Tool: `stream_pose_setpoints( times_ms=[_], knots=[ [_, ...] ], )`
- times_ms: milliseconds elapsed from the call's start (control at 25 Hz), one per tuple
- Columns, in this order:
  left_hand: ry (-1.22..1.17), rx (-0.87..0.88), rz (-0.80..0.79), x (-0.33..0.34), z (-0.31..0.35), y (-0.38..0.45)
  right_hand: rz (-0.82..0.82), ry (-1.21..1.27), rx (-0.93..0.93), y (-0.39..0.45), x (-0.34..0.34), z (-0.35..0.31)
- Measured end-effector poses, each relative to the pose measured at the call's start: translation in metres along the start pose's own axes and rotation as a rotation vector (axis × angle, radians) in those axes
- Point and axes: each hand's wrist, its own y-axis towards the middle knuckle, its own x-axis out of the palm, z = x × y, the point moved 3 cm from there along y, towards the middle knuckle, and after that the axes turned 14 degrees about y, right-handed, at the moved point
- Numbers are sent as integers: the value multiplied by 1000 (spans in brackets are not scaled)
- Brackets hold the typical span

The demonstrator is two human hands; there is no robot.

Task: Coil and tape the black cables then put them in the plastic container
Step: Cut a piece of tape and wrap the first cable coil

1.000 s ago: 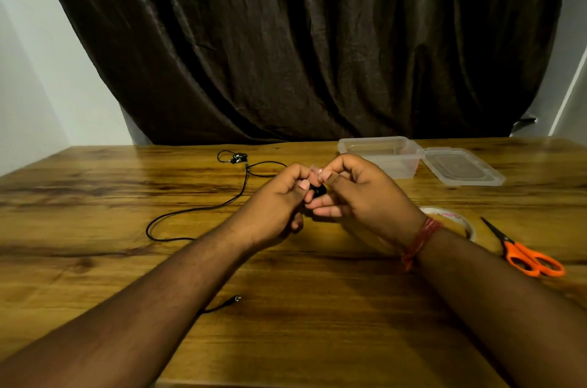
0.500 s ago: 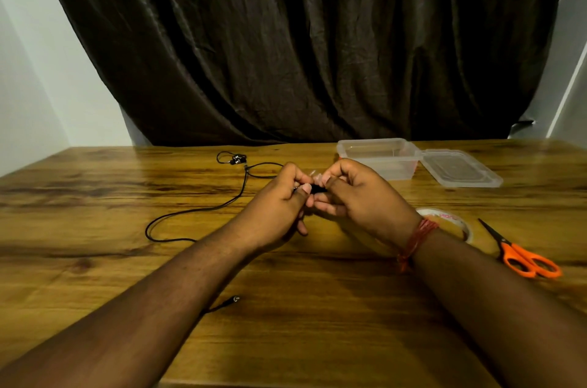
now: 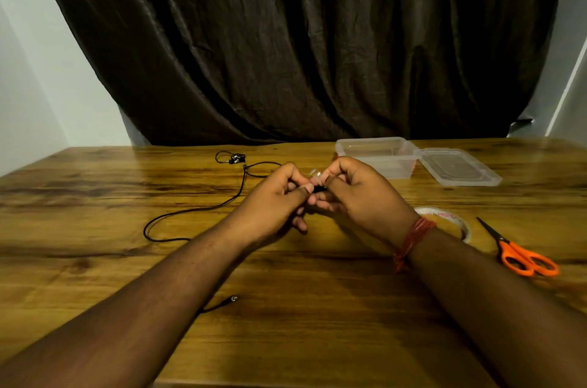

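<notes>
Two hands meet above the middle of the wooden table (image 3: 317,308), yours, fingers curled toward each other. Your left hand (image 3: 276,200) and your right hand (image 3: 355,194) both pinch a small black coiled cable (image 3: 318,188) between their fingertips, and a bit of clear tape (image 3: 314,172) sticks up just above it. Most of that bundle is hidden by your fingers. Another black cable (image 3: 203,208) lies loose on the table to your left, its far end looped near the curtain (image 3: 301,38) and its plug near your left forearm. Beyond your right hand sits the open plastic container (image 3: 374,146), with its lid (image 3: 457,167) touching it on the right. A tape roll (image 3: 451,219) lies beside your right wrist, and orange scissors (image 3: 521,256) lie just right of it.
</notes>
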Motion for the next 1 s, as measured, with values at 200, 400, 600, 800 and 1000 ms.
stream_pose_setpoints(
  times_ms=[200, 400, 600, 800, 1000],
  knots=[
    [-292, -48, -24, -2, -3, 2, 32, -119, -66, 2, -5, -3],
    [-402, -66, -6, -5, -2, 3, 132, -143, -162, 2, -21, -14],
    [-375, -69, -10, -4, -2, 2, 97, -690, -432, -4, -17, -23],
    [-312, -43, -25, 1, -4, 2, -17, -1017, -592, -6, -5, -25],
    [-277, -44, -50, 2, -8, 5, -58, -1205, -578, -9, -1, -23]
  ],
)
